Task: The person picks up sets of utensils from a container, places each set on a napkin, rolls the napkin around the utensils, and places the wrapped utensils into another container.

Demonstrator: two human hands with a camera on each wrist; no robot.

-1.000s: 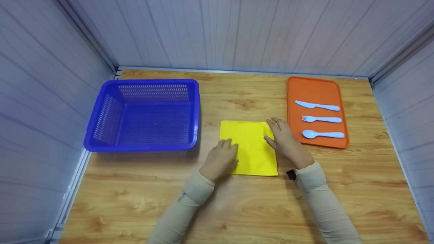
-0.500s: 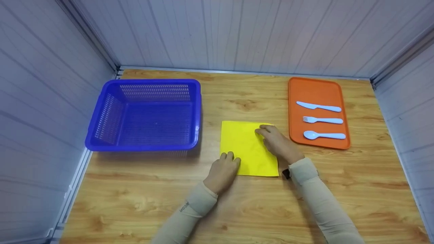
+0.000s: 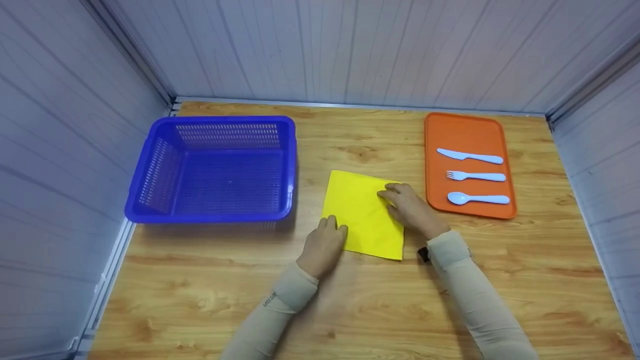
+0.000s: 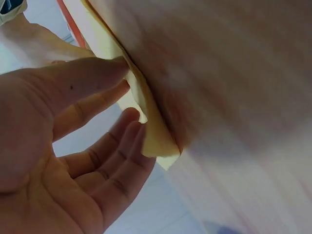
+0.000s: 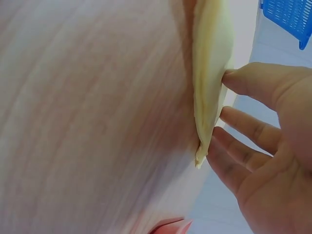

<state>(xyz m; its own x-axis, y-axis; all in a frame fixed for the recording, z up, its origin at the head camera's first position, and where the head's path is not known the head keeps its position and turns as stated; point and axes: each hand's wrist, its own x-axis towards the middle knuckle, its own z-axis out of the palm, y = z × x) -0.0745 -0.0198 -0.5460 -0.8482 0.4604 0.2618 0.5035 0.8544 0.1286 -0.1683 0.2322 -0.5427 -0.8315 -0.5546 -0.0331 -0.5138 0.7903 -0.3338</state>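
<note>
A folded yellow cloth lies on the wooden table, slightly turned. At its near left corner my left hand rests with bent, relaxed fingers. In the left wrist view the thumb and fingertips touch the cloth's edge, where the layers part a little. My right hand touches the upper right part of the cloth. Its fingers and thumb lie spread against the top of the cloth in the right wrist view. The cloth's far right corner is partly hidden by that hand.
A blue plastic basket stands to the left. On the right, an orange tray bears a white knife, fork and spoon. Panel walls border the table at the back and sides.
The yellow cloth has turned slightly clockwise. My right hand has come left onto the cloth, then stayed. My left hand slid nearer along the left edge, then slightly back up.
</note>
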